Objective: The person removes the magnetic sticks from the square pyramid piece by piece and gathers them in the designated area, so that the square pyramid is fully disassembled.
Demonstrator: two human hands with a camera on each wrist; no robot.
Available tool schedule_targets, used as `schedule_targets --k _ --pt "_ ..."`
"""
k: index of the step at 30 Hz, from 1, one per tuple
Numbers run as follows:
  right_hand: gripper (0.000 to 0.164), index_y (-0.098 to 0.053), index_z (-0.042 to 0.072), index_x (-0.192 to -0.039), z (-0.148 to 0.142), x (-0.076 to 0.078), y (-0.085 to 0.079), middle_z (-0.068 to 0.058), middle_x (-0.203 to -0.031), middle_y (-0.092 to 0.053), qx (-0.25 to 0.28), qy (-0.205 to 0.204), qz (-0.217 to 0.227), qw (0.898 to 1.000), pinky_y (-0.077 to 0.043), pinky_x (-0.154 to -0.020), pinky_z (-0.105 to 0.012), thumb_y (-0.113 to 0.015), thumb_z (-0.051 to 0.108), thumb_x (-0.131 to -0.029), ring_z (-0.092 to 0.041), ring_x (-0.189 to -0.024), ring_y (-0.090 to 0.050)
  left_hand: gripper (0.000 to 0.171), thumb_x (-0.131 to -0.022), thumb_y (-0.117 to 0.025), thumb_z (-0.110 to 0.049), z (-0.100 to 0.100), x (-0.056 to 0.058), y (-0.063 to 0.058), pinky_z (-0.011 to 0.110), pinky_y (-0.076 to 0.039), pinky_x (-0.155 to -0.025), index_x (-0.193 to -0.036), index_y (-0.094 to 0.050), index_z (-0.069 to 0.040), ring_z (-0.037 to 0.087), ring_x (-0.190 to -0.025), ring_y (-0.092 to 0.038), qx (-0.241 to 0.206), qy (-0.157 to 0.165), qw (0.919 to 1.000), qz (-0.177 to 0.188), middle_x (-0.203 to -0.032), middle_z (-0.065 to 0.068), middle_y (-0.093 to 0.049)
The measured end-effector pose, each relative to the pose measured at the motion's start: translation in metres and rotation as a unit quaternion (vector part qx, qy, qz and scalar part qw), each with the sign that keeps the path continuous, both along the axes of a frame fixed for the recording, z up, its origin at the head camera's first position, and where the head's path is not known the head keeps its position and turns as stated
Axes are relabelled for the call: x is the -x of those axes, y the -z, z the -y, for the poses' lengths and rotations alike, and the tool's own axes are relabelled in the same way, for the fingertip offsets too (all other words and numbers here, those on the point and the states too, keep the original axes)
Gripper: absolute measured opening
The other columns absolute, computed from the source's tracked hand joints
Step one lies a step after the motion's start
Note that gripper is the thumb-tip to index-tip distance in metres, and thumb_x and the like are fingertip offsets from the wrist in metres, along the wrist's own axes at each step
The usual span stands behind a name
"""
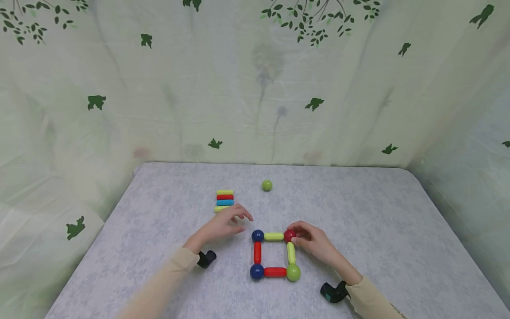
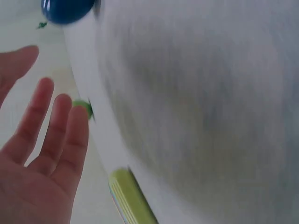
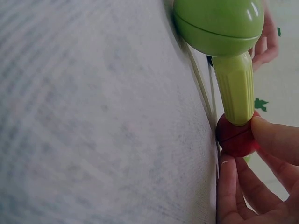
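A square of rods and balls lies on the table. Its corners are a blue ball, another blue ball, a green ball and a red ball. Two red rods, one of them the lower rod, and two yellow-green rods, including the upper rod, join them. My right hand pinches the red ball between thumb and fingers, plain in the right wrist view. To the left of the square, my left hand hovers with relaxed fingers, holding nothing, near the stacked rods.
Several loose rods, yellow-green, red and blue, lie in a row behind my left hand. A single green ball sits farther back on the grey table. A printed cloth hangs behind the table.
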State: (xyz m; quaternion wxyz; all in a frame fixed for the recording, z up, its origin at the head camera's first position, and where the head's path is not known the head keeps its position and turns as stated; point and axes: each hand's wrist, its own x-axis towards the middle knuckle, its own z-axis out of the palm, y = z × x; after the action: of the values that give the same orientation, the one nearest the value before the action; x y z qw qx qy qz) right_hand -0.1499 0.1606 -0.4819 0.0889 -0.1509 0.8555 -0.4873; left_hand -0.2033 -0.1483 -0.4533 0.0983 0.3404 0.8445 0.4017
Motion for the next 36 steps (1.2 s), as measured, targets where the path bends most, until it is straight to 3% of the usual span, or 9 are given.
schedule_targets --k 3,5,10,17,27,31,36 --pt "0.024 -0.063 0.014 -0.114 0.0 0.0 0.0 0.0 -0.11 -0.063 0.002 0.0 0.001 1.0 -0.049 -0.084 -0.032 -0.064 0.01 -0.091 -0.018 -0.095 -0.058 0.029 -0.087 -0.062 0.003 -0.011 -0.006 0.004 0.037 -0.047 -0.091 -0.11 -0.065 -0.015 0.022 -0.107 -0.053 0.029 0.045 0.9984 0.014 -0.115 -0.001 -0.057" --pt "0.024 -0.063 0.014 -0.114 0.0 0.0 0.0 0.0 -0.11 -0.063 0.002 0.0 0.001 1.0 -0.049 -0.084 -0.032 -0.064 0.01 -0.091 -0.018 -0.095 -0.058 0.032 -0.085 -0.061 0.005 -0.016 -0.008 0.007 0.038 -0.044 -0.094 -0.109 -0.065 -0.016 0.02 -0.111 -0.051 0.045 0.072 0.9964 0.004 -0.118 -0.002 -0.057" --pt "0.023 -0.063 0.014 -0.114 0.0 0.0 -0.001 0.0 -0.11 -0.063 0.004 0.002 0.002 1.0 -0.048 -0.084 -0.032 -0.064 0.011 -0.091 -0.018 -0.095 -0.058 0.036 -0.081 -0.06 0.008 -0.025 -0.011 0.013 0.035 -0.04 -0.098 -0.108 -0.065 -0.015 0.014 -0.111 -0.051 0.054 0.106 0.9926 -0.024 -0.118 -0.002 -0.059" --pt "0.024 -0.063 0.014 -0.114 0.001 0.0 0.0 -0.001 -0.11 -0.063 0.008 0.002 0.009 1.0 -0.049 -0.084 -0.032 -0.064 0.01 -0.091 -0.018 -0.096 -0.058 0.033 -0.082 -0.061 0.009 -0.032 -0.014 0.012 0.029 -0.045 -0.091 -0.104 -0.065 -0.015 0.01 -0.101 -0.052 0.061 0.089 0.9939 -0.023 -0.109 -0.007 -0.058" --pt "0.024 -0.064 0.012 -0.113 -0.002 -0.001 -0.002 -0.004 -0.109 -0.064 0.003 0.022 -0.002 1.0 -0.049 -0.083 -0.034 -0.065 0.007 -0.089 -0.019 -0.094 -0.059 0.024 -0.084 -0.067 -0.001 -0.042 -0.019 0.009 0.028 -0.045 -0.089 -0.103 -0.066 -0.016 0.012 -0.099 -0.051 0.091 0.055 0.9915 -0.075 -0.108 -0.005 -0.055" --pt "0.025 -0.064 0.011 -0.114 -0.005 -0.001 -0.004 -0.004 -0.108 -0.064 0.007 0.031 0.001 0.999 -0.049 -0.082 -0.036 -0.066 0.008 -0.089 -0.02 -0.093 -0.06 0.022 -0.086 -0.067 -0.003 -0.044 -0.019 0.009 0.027 -0.046 -0.087 -0.104 -0.066 -0.016 0.011 -0.098 -0.051 0.1 0.046 0.9917 -0.067 -0.108 -0.005 -0.055" --pt "0.026 -0.063 0.009 -0.115 -0.008 0.0 -0.003 -0.006 -0.11 -0.063 0.015 0.021 0.004 1.0 -0.048 -0.083 -0.038 -0.066 0.008 -0.089 -0.022 -0.095 -0.059 0.025 -0.086 -0.065 0.001 -0.042 -0.017 0.01 0.027 -0.047 -0.086 -0.105 -0.064 -0.014 0.012 -0.096 -0.052 0.068 0.021 0.9963 -0.047 -0.107 -0.005 -0.055"
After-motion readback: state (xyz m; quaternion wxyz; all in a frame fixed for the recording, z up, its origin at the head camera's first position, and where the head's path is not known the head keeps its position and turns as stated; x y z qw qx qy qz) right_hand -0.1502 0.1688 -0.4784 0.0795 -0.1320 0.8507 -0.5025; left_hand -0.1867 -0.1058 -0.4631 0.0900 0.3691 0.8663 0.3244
